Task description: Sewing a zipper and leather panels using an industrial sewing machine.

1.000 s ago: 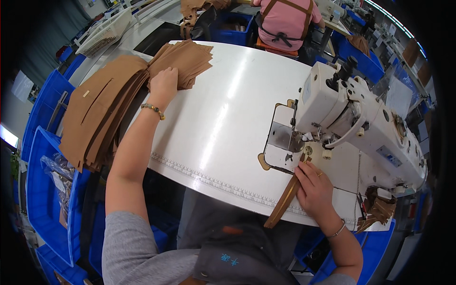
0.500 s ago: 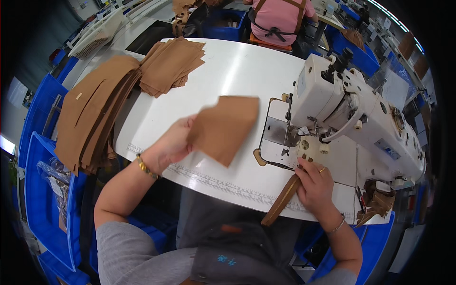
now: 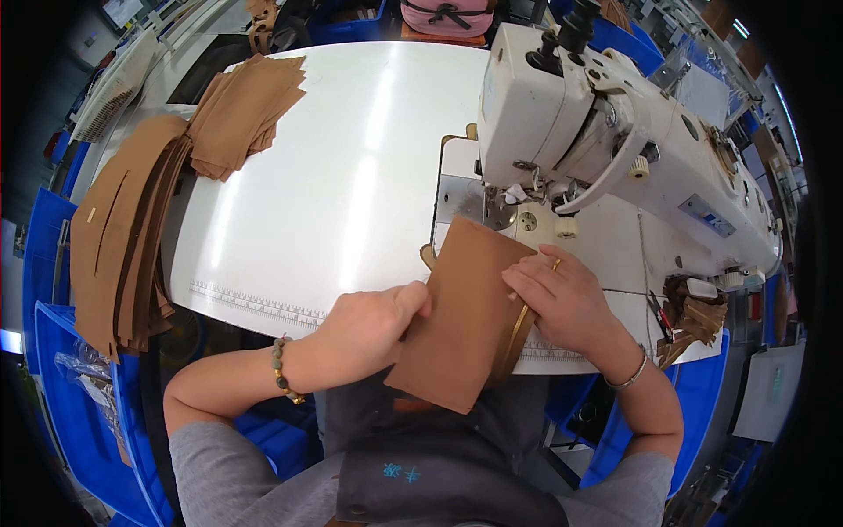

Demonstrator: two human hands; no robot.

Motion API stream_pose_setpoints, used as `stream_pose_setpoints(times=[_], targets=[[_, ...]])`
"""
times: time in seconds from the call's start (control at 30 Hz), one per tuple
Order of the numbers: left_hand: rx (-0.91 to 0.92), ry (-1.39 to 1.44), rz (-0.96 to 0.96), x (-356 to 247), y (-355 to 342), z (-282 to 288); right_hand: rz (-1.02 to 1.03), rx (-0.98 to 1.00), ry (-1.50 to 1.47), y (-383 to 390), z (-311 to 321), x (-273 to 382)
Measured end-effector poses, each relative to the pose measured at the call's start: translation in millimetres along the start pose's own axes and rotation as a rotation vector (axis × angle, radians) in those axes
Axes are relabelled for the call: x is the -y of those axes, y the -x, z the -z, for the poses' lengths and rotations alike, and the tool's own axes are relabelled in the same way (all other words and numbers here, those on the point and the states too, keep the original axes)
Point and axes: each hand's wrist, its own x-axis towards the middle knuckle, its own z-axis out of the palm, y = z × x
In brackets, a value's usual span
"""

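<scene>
at the front edge of the white table point(image 3: 290, 202), just before the sewing machine point(image 3: 615, 140), you have a flat brown panel point(image 3: 461, 307) slanting between your hands. its upper end overlaps the metal plate point(image 3: 458, 200) by the needle area, and its lower end reaches past the table edge, over your dark apron point(image 3: 413, 483). your left hand point(image 3: 373, 329) is clamped on the panel's left side, thumb and forefinger pinched together near the middle of that edge. your right hand point(image 3: 562, 299) lies along the opposite side, its fingers close together and bent over the panel's right edge; your thumb is hidden, so i cannot tell whether that hand is clamped. a narrow brown strip with a golden line point(image 3: 520, 336) shows beneath the panel, just beside your right palm. to your left, a fanned stack of smaller brown pieces point(image 3: 241, 114) lies on the tabletop, and larger brown pieces point(image 3: 123, 228) hang in layers over the table's left side, above a blue bin point(image 3: 140, 422). on your right, near your bangle point(image 3: 628, 373), brown scraps point(image 3: 702, 321) are bunched beside the machine.
</scene>
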Motion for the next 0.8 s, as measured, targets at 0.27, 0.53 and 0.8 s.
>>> stream_pose_setpoints(times=[0.27, 0.53, 0.8], targets=[[-0.005, -0.034, -0.183, -5.5, -48.9, -6.8, -0.057, 0.120, 0.052, -16.8, -17.0, -27.0], [-0.078, -0.259, -0.108, 18.4, -80.7, -5.4, -0.162, 0.034, 0.065, -15.7, -26.2, -23.9], [-0.281, -0.288, -0.345, 14.5, -74.7, -14.8, -0.102, -0.018, 0.068, -19.6, -25.9, -22.7]])
